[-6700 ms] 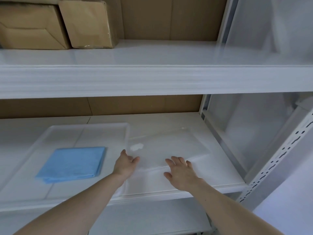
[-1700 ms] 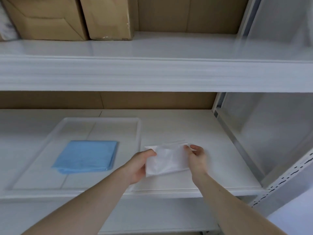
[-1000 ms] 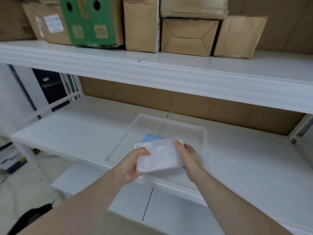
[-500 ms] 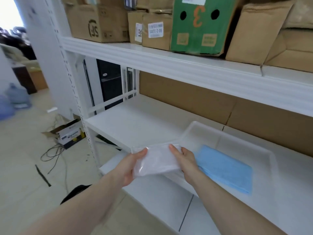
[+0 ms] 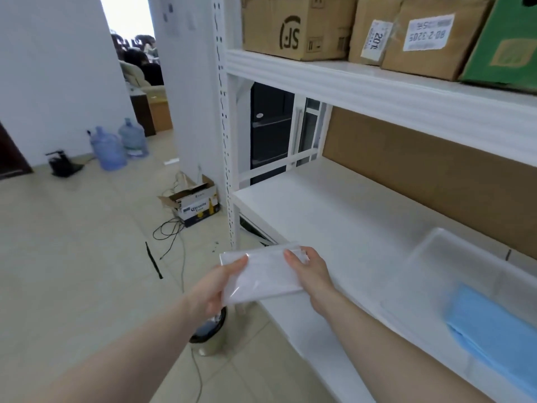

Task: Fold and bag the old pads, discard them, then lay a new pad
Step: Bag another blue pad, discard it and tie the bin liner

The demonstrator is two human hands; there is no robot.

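I am holding the bagged old pads (image 5: 263, 276), a flat white bundle inside clear plastic, in the lower middle of the frame, off the front edge of the white shelf (image 5: 325, 216) and above the tiled floor (image 5: 72, 257). My left hand (image 5: 216, 286) is gripping the bundle's left end, thumb lying on top and the other fingers curled underneath, out of sight. My right hand (image 5: 312, 271) is gripping the right end the same way, thumb pressing on the top near the far edge, fingers wrapped under it. Both of my hands are closing on the bundle, 1 at each end, and it is sitting roughly level between them.

Directly below my left wrist, a small round bin (image 5: 210, 334) with a dark liner is standing on the floor, partly hidden by my forearm.

At the lower right of the frame, a clear plastic tray (image 5: 430, 257) is resting on the shelf, and a folded blue pad (image 5: 494, 327) is lying inside it toward its near side, well apart from my hands.

Along the top right, cardboard boxes (image 5: 296, 24) are sitting on the upper shelf (image 5: 377, 91). At the left of the frame, 2 blue water jugs (image 5: 109, 148) are standing by the wall, and an open beer carton (image 5: 197, 206) with loose cables (image 5: 170, 237) is lying near the shelf's upright post.
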